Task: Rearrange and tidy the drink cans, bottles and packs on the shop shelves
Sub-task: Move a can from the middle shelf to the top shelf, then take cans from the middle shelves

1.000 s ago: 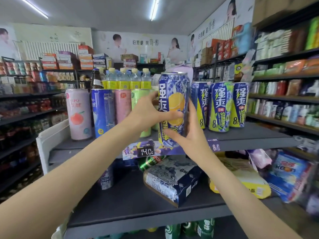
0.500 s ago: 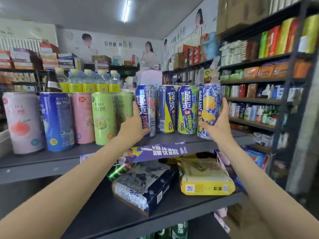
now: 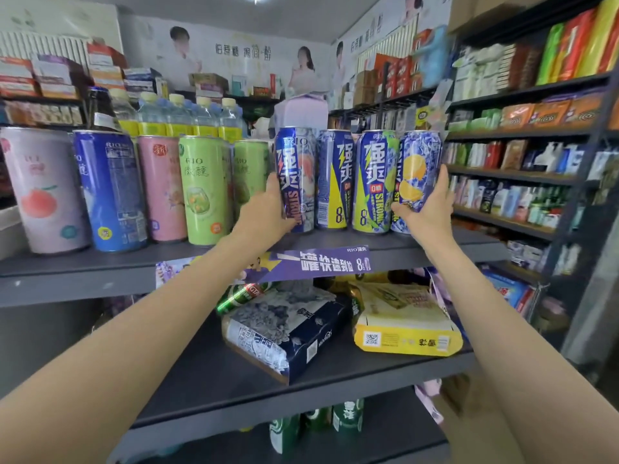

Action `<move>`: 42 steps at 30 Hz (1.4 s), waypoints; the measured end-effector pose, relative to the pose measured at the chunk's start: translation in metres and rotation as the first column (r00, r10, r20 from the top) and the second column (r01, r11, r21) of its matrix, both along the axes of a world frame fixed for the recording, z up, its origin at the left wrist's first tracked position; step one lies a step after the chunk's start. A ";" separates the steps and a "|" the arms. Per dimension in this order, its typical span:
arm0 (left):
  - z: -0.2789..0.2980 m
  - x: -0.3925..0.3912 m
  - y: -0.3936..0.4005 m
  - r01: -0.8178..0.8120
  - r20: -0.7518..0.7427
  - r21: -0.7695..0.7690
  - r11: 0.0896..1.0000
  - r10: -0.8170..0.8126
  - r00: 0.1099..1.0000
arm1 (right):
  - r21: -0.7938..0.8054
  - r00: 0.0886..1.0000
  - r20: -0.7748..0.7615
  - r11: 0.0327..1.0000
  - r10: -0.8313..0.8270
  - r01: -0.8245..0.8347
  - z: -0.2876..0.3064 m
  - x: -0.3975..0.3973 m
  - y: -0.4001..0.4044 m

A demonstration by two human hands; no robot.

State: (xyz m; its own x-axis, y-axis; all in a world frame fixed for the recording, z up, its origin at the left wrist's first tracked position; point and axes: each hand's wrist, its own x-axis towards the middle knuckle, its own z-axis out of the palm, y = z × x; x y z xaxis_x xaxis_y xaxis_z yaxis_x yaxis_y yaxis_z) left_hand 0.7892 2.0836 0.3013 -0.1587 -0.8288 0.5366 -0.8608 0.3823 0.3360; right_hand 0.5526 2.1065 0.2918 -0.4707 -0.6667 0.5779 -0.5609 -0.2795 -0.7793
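Observation:
A row of tall cans stands on the top grey shelf (image 3: 100, 262). My left hand (image 3: 268, 212) grips the blue peach can (image 3: 294, 169) at the left end of the blue group. My right hand (image 3: 425, 209) holds the blue lemon can (image 3: 418, 162) at the right end, upright and close beside a lime-green can (image 3: 375, 182). Between the two stands a blue-and-yellow can (image 3: 333, 182). Left of them are two green cans (image 3: 204, 189), a pink can (image 3: 162, 185), a blue can (image 3: 110, 192) and a pale peach can (image 3: 43, 192).
Yellow-labelled bottles (image 3: 177, 118) and a dark bottle (image 3: 100, 108) stand behind the cans. On the shelf below lie a tilted navy pack (image 3: 288, 333), a yellow pack (image 3: 405, 329) and a green can (image 3: 244, 293). Stocked shelving (image 3: 522, 175) fills the right side.
My right hand carried the lemon can from the middle to the right end of the blue row. My left hand let go of it and took the blue peach can. The view swung right.

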 end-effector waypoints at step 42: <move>-0.226 0.208 0.051 -0.241 -0.445 0.206 0.948 0.310 0.840 | 0.395 0.669 0.084 0.591 0.739 -0.703 -0.167 0.246 -0.010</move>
State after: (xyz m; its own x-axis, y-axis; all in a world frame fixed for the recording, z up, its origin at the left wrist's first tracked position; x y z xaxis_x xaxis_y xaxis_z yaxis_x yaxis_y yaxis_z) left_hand 0.9972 2.1344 0.0753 0.3273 -0.8705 0.3677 -0.6524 0.0733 0.7543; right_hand 0.7987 2.0961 0.1249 0.2938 -0.9289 0.2253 -0.3674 -0.3273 -0.8706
